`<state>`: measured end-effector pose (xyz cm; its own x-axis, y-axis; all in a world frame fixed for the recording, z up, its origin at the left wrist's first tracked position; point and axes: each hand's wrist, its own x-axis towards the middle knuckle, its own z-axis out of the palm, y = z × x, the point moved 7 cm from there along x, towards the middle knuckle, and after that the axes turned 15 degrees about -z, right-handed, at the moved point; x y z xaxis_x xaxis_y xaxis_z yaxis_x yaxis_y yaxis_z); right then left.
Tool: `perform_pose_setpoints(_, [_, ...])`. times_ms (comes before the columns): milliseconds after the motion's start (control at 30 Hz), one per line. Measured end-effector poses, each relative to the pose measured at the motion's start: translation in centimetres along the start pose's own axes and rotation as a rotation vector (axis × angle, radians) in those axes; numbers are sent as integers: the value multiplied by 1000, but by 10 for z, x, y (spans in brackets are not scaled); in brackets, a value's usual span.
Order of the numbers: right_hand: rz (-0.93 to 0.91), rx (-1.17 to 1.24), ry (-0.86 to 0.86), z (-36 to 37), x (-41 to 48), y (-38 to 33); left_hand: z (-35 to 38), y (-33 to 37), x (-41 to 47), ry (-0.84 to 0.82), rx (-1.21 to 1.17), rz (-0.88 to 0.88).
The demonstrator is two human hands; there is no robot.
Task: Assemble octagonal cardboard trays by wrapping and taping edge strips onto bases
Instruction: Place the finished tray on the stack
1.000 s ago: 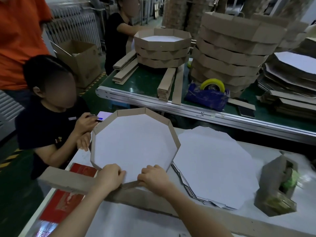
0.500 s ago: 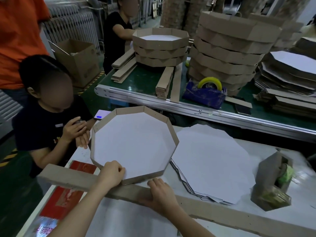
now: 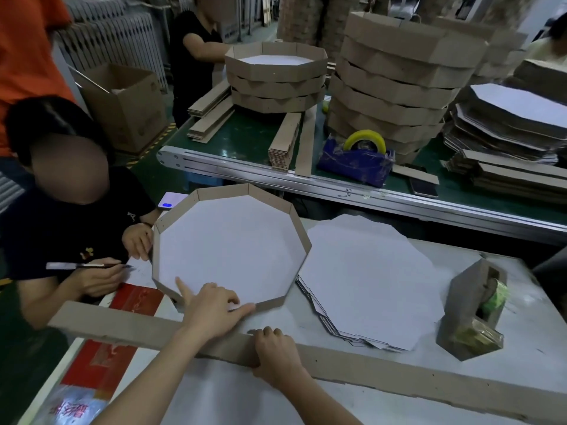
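Note:
An octagonal tray [image 3: 230, 246] with a white base and a brown edge strip around it lies on the table ahead of me. My left hand [image 3: 211, 305] rests on its near rim, fingers spread, forefinger and thumb pressing on the white base and the wall. My right hand [image 3: 276, 351] is closed over a long brown cardboard strip [image 3: 399, 375] that lies flat across the table's near side. A stack of white octagonal bases [image 3: 368, 277] sits to the tray's right. A tape dispenser [image 3: 472, 317] in a cardboard holder stands at the right.
A person [image 3: 70, 228] sits at the table's left corner holding a pen. Across the gap, a green conveyor table [image 3: 251, 139] carries stacks of finished trays [image 3: 392, 84], bundles of strips, a blue tape dispenser [image 3: 357, 161] and more bases. Red printed sheets [image 3: 107, 357] lie at the near left.
My left hand has opened and spread onto the tray's near rim and base. My right hand left the tray and dropped onto the long strip. The seated person's hand lowered with the pen.

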<state>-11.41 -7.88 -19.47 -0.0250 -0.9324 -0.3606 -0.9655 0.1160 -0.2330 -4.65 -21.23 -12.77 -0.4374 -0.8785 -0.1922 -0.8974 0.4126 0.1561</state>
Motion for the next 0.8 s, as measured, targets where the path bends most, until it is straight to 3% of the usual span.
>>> perform_pose_setpoints(100, [-3,11,-5,2,-3,-2,14,19,-10,-199,-59,184])
perform_pose_setpoints(200, [-36,126,50,-8,-7,4,15,26,-12,-199,-48,210])
perform_pose_setpoints(300, [-53,254,376,-48,-21,26,14,31,-7,-208,-32,172])
perform_pose_setpoints(367, [49,284,661,-72,-42,58,13,36,-4,-200,2,177])
perform_pose_setpoints(433, [168,239,799,-84,-59,94,11,39,-3,-173,0,187])
perform_pose_setpoints(467, [229,205,737,-83,-61,112,9,41,-2,-155,-13,188])
perform_pose_setpoints(600, [449,145,199,-44,-69,164,2,47,-2,-124,-32,185])
perform_pose_setpoints(800, [430,105,94,-33,-68,163,4,44,-8,-149,-28,175])
